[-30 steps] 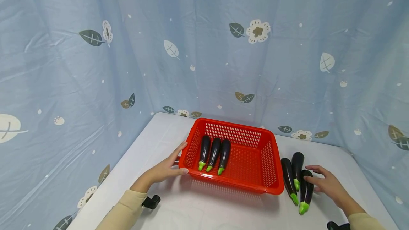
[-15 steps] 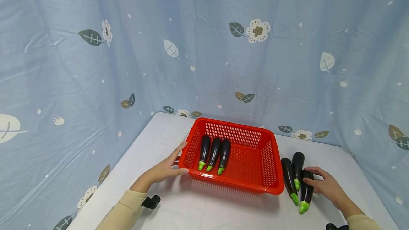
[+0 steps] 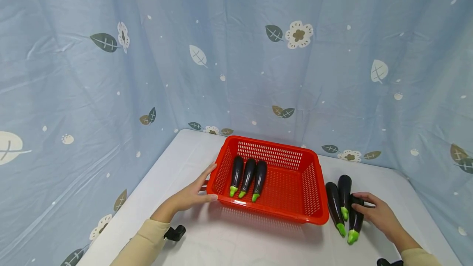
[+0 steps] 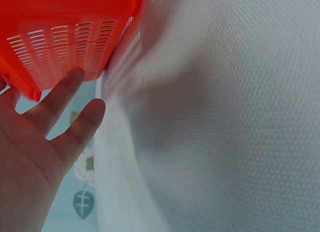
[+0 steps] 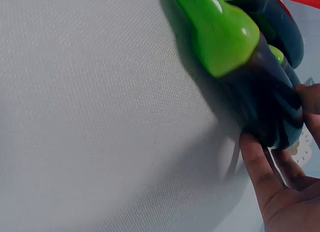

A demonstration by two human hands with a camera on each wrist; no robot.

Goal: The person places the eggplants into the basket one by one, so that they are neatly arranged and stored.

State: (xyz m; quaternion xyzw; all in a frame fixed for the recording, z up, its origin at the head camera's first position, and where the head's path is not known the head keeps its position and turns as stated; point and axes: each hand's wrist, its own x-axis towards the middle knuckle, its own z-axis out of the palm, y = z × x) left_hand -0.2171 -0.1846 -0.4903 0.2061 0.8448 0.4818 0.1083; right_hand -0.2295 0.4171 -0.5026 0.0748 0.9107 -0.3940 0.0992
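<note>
A red plastic basket [image 3: 320,202] stands on the table with three dark eggplants [image 3: 249,177] side by side at its left. My left hand [image 3: 186,198] rests on its front left corner, thumb on the front rim and the other fingers along the left side. In the left wrist view, the fingers [image 4: 82,124] look spread and fairly straight near the basket's wall. To the right of the basket, my right hand [image 3: 378,213] pinches the rounded end of an eggplant [image 3: 356,221] between thumb and fingers. Its green stem end [image 5: 225,42] points toward me.
Two more eggplants lie between the basket and my right hand, one near the basket [image 3: 334,204] and one behind [image 3: 345,190]. White cloth covers the table [image 3: 244,241]. A blue patterned curtain [image 3: 240,73] hangs along the back and left.
My right hand has settled its grip on the eggplant, whose green end has shifted slightly away from me and to the right. The left hand and basket look unchanged.
</note>
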